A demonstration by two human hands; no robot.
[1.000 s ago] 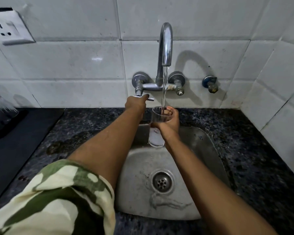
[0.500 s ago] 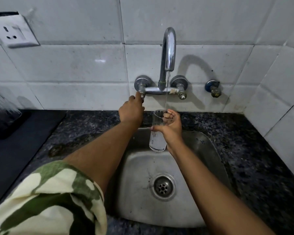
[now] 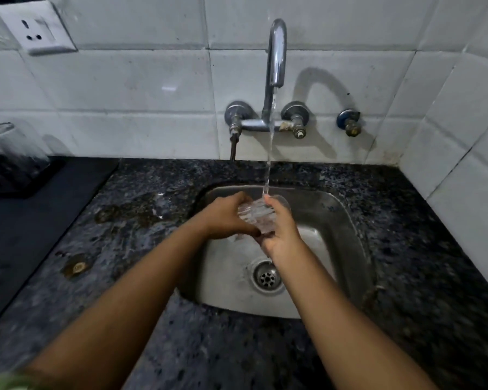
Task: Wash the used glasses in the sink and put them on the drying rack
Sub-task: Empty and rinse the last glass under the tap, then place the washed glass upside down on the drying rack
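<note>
A clear drinking glass (image 3: 255,215) is held over the steel sink (image 3: 347,220), under the thin stream of water falling from the chrome tap (image 3: 276,54). My left hand (image 3: 226,218) wraps the glass from the left and my right hand (image 3: 282,226) grips it from the right and below. The glass is tilted and blurred, partly hidden by my fingers. At the far left another clear glass (image 3: 9,150) stands upside down on a dark drying tray (image 3: 26,187).
Dark speckled granite counter (image 3: 406,263) surrounds the sink, wet on the left. The drain (image 3: 267,277) lies below my right wrist. White tiled walls stand behind and to the right, with a wall socket (image 3: 37,26) top left. A black mat (image 3: 26,235) covers the left counter.
My left hand left the tap handle and came down onto the glass. Both hands and the glass have dropped lower into the sink. The water keeps running.
</note>
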